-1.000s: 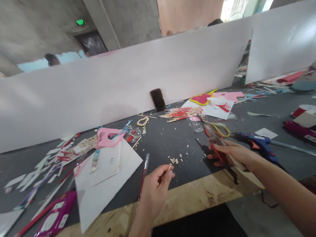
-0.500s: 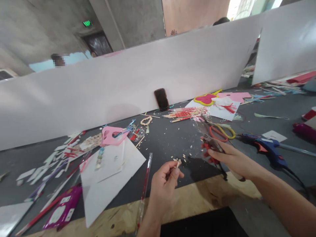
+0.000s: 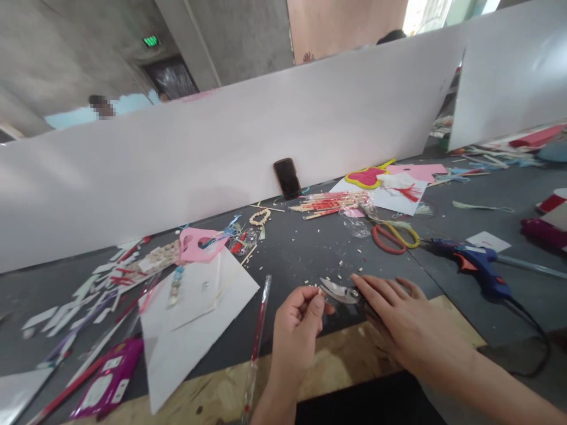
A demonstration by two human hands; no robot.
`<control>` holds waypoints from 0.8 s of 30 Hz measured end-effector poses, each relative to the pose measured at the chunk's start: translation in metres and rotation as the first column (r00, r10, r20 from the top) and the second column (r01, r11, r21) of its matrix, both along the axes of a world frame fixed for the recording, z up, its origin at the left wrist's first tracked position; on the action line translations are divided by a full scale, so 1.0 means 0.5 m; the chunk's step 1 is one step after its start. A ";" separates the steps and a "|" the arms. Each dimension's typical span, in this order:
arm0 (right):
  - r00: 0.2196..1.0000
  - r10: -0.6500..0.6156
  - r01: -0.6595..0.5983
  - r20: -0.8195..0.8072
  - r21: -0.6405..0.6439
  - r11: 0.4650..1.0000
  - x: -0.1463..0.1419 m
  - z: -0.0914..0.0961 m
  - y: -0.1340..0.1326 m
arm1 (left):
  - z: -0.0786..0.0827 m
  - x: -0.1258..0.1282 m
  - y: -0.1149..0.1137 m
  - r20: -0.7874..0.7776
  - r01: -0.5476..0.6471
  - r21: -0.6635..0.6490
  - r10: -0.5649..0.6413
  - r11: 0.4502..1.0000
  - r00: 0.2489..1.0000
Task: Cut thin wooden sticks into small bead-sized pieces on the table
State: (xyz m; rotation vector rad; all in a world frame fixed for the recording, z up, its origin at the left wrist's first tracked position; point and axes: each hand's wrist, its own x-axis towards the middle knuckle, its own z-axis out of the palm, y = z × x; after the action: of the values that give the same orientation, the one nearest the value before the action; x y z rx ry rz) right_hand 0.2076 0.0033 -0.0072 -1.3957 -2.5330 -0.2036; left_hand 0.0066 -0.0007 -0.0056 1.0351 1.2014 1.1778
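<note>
Though near, scissors (image 3: 392,232) beyond shears (image 3: 343,293).

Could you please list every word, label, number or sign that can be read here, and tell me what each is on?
No text can be read with certainty.
Green lit sign in the background: too small and blurred to read.
Small white paper on the left: a few dark marks, too blurred to read.
Purple packet at lower left: pale label patches, any print illegible.
</note>
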 end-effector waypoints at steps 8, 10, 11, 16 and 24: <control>1.000 -0.005 0.004 0.028 0.015 1.000 -0.010 -0.011 -0.007 | 0.013 0.004 -0.003 -0.111 0.047 0.022 -0.044 0.999 0.993; 0.999 -0.013 0.012 0.034 0.025 1.000 -0.010 -0.013 -0.009 | 0.015 0.005 -0.004 -0.122 0.068 0.019 -0.065 0.997 0.990; 0.999 -0.015 0.014 0.037 0.029 0.999 -0.010 -0.013 -0.010 | 0.015 0.005 -0.005 -0.127 0.079 0.018 -0.076 0.997 0.989; 1.000 0.004 -0.005 0.029 0.013 1.000 -0.010 -0.007 -0.012 | 0.019 0.006 -0.010 -0.158 0.099 0.012 -0.096 0.995 0.983; 0.999 0.000 -0.004 -0.047 -0.073 0.997 -0.007 -0.012 -0.014 | 0.022 0.007 -0.016 -0.187 0.139 0.010 -0.135 0.990 0.973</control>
State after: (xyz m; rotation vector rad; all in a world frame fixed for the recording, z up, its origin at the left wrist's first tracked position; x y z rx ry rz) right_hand 0.2043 -0.0039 -0.0131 -1.4073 -2.5271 -0.0770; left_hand 0.0103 -0.0087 0.0054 1.2466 1.2417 1.0065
